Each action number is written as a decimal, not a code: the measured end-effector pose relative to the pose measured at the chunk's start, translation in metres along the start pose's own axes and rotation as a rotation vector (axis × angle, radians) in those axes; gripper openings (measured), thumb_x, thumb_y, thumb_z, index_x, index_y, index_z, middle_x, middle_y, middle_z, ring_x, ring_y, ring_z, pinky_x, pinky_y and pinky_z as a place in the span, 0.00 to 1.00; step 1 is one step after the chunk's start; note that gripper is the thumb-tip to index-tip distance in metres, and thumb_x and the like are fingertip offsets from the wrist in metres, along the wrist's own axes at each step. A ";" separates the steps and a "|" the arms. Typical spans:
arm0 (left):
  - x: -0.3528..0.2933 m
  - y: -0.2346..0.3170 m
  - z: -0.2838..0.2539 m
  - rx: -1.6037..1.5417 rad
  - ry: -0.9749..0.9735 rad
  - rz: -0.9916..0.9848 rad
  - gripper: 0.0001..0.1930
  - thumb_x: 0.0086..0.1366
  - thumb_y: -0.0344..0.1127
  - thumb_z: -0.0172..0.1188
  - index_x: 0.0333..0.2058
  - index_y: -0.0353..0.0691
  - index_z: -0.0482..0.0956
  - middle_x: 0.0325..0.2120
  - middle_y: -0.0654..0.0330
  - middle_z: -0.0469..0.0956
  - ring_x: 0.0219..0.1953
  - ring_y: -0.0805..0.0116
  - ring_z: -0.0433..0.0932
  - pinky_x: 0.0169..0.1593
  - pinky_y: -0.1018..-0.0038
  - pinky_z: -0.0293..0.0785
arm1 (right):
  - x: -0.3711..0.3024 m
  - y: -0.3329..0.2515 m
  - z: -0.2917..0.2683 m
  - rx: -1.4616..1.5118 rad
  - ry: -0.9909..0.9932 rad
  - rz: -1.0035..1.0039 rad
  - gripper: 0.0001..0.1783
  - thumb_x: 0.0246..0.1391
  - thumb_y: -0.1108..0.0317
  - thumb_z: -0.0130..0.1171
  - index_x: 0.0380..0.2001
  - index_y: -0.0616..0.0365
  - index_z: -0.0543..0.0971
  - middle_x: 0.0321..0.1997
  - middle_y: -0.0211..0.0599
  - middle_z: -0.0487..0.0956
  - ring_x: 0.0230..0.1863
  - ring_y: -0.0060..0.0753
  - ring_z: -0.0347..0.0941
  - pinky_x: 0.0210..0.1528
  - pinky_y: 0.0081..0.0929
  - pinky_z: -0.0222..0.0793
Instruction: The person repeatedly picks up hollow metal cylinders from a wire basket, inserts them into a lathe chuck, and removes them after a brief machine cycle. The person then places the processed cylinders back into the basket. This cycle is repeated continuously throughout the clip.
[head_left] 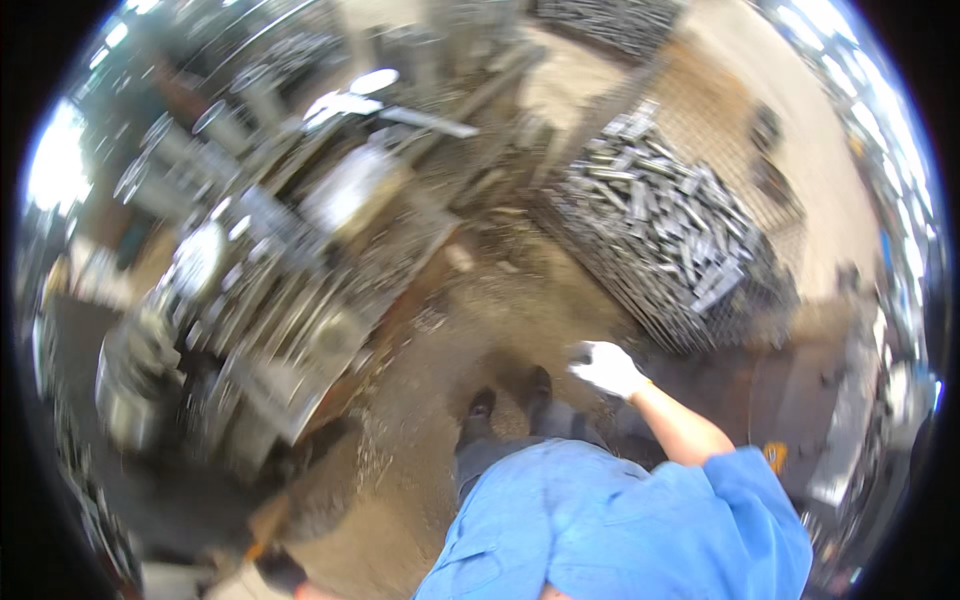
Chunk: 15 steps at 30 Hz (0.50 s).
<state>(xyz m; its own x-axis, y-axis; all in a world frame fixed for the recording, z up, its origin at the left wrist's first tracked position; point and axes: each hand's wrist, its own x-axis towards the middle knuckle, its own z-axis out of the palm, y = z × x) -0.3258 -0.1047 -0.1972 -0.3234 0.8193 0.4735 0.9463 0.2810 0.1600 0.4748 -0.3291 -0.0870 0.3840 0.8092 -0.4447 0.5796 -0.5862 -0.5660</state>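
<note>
A blue shirt (610, 520) lies nearest, below the mesh basket (615, 285). Short metal pieces (665, 205) are heaped inside that basket. Just beyond its lower corner is the gloved right hand (607, 368), fingers curled; I cannot tell whether either grip is clamped. Left of the basket stands a cluttered desk (412, 255).

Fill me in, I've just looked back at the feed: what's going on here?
Someone in a blue shirt stands between a cluttered worktable on the left and a mesh crate heaped with metal pieces on the right. Their white-gloved right hand is out in front, apart from the crate. A small dark patch shows at it, but blur hides whether that is a held part. The left hand can't be made out.
</note>
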 end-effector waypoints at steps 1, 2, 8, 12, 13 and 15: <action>-0.010 0.043 0.013 -0.063 -0.054 0.023 0.14 0.71 0.38 0.64 0.46 0.33 0.82 0.41 0.54 0.87 0.46 0.60 0.85 0.51 0.68 0.80 | 0.006 0.007 -0.003 0.052 -0.051 0.093 0.27 0.62 0.50 0.64 0.56 0.57 0.84 0.57 0.49 0.86 0.58 0.51 0.82 0.61 0.42 0.76; -0.025 0.091 0.028 -0.170 -0.107 -0.004 0.14 0.71 0.38 0.64 0.47 0.33 0.82 0.42 0.55 0.86 0.46 0.61 0.85 0.51 0.68 0.80 | 0.011 0.016 -0.006 0.020 -0.039 0.014 0.26 0.63 0.50 0.62 0.56 0.57 0.84 0.58 0.49 0.85 0.59 0.52 0.81 0.63 0.42 0.75; -0.150 0.358 0.080 -0.896 -0.865 -0.643 0.15 0.71 0.39 0.63 0.51 0.36 0.81 0.42 0.58 0.83 0.44 0.62 0.83 0.49 0.70 0.79 | 0.040 0.105 -0.033 0.149 0.070 0.021 0.26 0.62 0.51 0.62 0.56 0.57 0.85 0.58 0.47 0.86 0.60 0.51 0.81 0.66 0.39 0.74; -0.211 0.554 0.070 -0.970 -1.292 -0.605 0.17 0.71 0.40 0.63 0.54 0.38 0.80 0.43 0.60 0.82 0.42 0.63 0.81 0.48 0.71 0.79 | 0.070 0.193 -0.078 0.240 0.115 0.045 0.26 0.62 0.53 0.66 0.56 0.60 0.85 0.56 0.46 0.87 0.59 0.46 0.82 0.65 0.37 0.76; -0.225 0.618 0.063 -0.986 -1.373 -0.496 0.17 0.71 0.40 0.63 0.55 0.38 0.80 0.43 0.61 0.81 0.42 0.63 0.81 0.48 0.71 0.79 | 0.082 0.218 -0.096 0.351 0.137 0.102 0.26 0.62 0.53 0.65 0.56 0.60 0.85 0.57 0.46 0.87 0.59 0.45 0.83 0.64 0.37 0.76; -0.249 0.768 0.051 -0.991 -1.451 0.188 0.19 0.72 0.39 0.64 0.57 0.37 0.80 0.48 0.57 0.82 0.48 0.58 0.82 0.53 0.66 0.80 | 0.112 0.275 -0.139 0.433 0.174 0.215 0.25 0.60 0.52 0.66 0.54 0.58 0.87 0.53 0.45 0.88 0.55 0.42 0.85 0.62 0.33 0.76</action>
<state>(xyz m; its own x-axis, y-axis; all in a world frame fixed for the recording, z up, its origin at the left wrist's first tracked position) 0.4810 -0.0675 -0.2364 0.5599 0.6988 -0.4452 0.4346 0.2098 0.8759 0.7770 -0.3939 -0.1954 0.5974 0.6415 -0.4812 0.1378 -0.6733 -0.7265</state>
